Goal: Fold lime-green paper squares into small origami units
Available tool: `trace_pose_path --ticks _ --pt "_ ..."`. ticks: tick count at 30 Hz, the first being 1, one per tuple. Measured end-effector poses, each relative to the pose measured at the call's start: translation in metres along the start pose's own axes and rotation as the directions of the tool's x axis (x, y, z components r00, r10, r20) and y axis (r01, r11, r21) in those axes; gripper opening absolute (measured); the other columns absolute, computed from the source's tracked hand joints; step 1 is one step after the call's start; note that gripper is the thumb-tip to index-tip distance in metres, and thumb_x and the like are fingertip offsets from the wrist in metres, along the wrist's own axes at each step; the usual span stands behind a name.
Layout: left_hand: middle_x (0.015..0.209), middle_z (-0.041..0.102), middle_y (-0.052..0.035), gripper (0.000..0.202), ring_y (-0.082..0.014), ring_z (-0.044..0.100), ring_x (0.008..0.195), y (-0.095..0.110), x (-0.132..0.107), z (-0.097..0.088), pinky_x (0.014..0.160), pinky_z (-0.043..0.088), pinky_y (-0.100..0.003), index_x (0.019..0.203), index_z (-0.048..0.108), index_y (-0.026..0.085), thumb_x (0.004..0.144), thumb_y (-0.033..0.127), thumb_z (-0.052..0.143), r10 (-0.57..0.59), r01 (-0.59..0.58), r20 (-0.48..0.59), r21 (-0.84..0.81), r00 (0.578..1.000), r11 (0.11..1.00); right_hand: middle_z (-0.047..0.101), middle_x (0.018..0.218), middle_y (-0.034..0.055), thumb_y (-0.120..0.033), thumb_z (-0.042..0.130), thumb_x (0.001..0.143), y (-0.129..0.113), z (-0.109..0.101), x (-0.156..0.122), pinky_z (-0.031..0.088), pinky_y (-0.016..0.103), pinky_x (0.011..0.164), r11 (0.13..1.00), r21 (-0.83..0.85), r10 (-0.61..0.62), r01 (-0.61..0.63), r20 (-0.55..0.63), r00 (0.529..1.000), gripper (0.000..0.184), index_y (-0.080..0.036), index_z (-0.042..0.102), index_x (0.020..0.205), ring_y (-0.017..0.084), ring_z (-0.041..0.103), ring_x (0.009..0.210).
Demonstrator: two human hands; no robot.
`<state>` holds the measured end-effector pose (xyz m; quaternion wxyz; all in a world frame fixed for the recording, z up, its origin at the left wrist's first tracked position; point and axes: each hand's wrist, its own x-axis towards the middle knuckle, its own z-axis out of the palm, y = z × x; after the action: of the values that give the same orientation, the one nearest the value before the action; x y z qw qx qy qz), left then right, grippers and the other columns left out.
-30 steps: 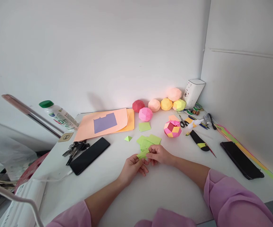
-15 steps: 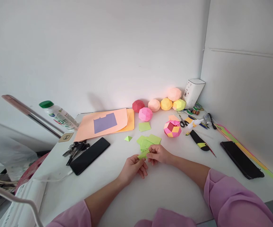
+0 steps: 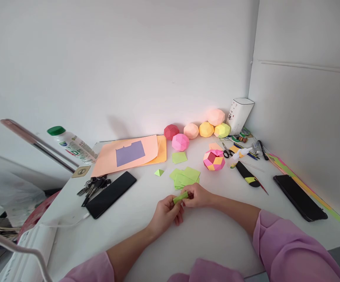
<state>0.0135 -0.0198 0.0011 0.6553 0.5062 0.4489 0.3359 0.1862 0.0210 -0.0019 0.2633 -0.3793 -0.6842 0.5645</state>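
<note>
A small folded piece of green paper [image 3: 180, 197] is pinched between both my hands, just above the white table. My left hand [image 3: 166, 213] grips its left end, fingers curled below. My right hand [image 3: 197, 195] holds the right end between thumb and fingers. Right behind them lies a loose pile of green paper squares [image 3: 186, 177], partly covered by my right hand. One small folded green paper pyramid [image 3: 159, 172] stands left of the pile. Farther back rest more green squares [image 3: 179, 157]. A pink, yellow and red paper ball [image 3: 213, 160] with an opening sits to the right.
Finished-looking paper balls [image 3: 191, 131] line the wall. Scissors [image 3: 226, 151], glue bottles [image 3: 240, 154] and a black-and-yellow cutter [image 3: 248, 174] lie right. Phones [image 3: 111, 194] [image 3: 300, 197] and keys [image 3: 93, 187] flank the work. Peach sheets [image 3: 105, 160] and a green-capped bottle [image 3: 71, 143] are left.
The green paper in my hands has turned into a narrower, strip-like shape. My right hand has come slightly lower and closer to me; the left has barely moved.
</note>
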Motion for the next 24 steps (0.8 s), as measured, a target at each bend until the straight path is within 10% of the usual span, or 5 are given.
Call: trace_pose_path --ticks 14,24 --pt "0.053 0.060 0.0014 0.021 -0.0122 0.057 0.042 -0.007 0.001 -0.003 0.041 0.045 -0.023 0.071 0.050 0.017 0.080 0.036 0.055 0.025 -0.025 0.034 0.000 0.999 1.000 0.044 0.052 -0.0064 -0.011 0.052 0.062 -0.001 -0.001 -0.001 0.025 0.019 0.043 0.997 -0.072 -0.025 0.028 0.044 0.999 0.004 -0.015 0.050 0.061 0.005 0.034 0.048" --pt "0.057 0.061 0.0010 0.032 -0.0111 0.054 0.036 0.001 0.007 -0.008 0.032 0.041 -0.022 0.071 0.048 0.017 0.071 0.043 0.065 -0.051 0.035 -0.069 -0.218 0.996 0.975 0.060 0.061 -0.0011 -0.026 0.054 0.075 -0.003 -0.017 0.005 0.038 0.019 0.041 0.957 0.280 0.065 -0.073 0.037 0.997 0.013 -0.017 0.045 0.073 0.009 0.054 0.045"
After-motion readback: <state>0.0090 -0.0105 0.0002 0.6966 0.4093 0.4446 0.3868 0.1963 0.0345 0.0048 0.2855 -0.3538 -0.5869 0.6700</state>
